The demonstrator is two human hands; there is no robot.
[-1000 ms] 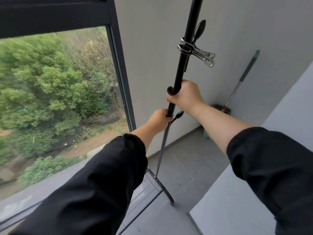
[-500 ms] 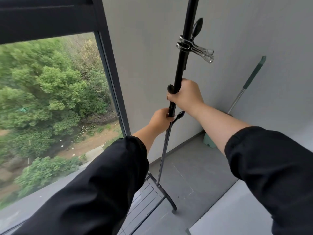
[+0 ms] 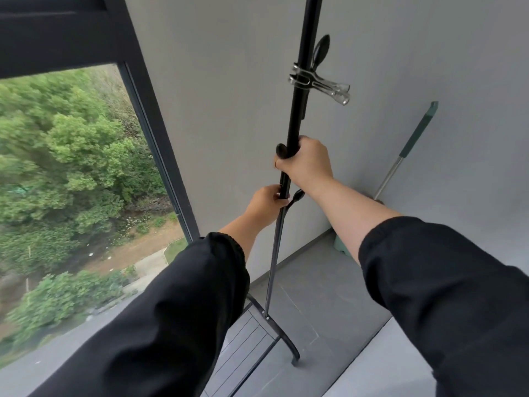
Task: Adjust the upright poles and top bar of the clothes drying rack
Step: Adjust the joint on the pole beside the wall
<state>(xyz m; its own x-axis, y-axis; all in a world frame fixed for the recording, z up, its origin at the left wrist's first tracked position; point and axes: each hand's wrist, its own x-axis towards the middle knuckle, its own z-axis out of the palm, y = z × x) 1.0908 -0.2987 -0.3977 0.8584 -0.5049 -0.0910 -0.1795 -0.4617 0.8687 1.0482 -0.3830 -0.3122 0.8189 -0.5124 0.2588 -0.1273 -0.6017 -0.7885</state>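
Observation:
A black upright pole (image 3: 300,90) of the drying rack rises in front of me and runs out of the top of the view. My right hand (image 3: 307,163) is wrapped around it just below a small black knob (image 3: 281,150). Lower down, my left hand (image 3: 264,203) grips the joint where the black tube meets the thinner grey lower pole (image 3: 273,259), beside a black lever (image 3: 297,195). A metal clothes clip (image 3: 317,84) is clamped on the pole above my hands. The top bar is out of view.
The rack's curved foot (image 3: 287,343) and slatted base (image 3: 246,339) rest on grey floor tiles. A large window (image 3: 71,173) with a dark frame is at the left. A green-handled mop (image 3: 412,144) leans in the right corner against the grey wall.
Both hands keep their grip on the pole. The view has swung left and slightly down, so the window frame sits further left and the mop further right.

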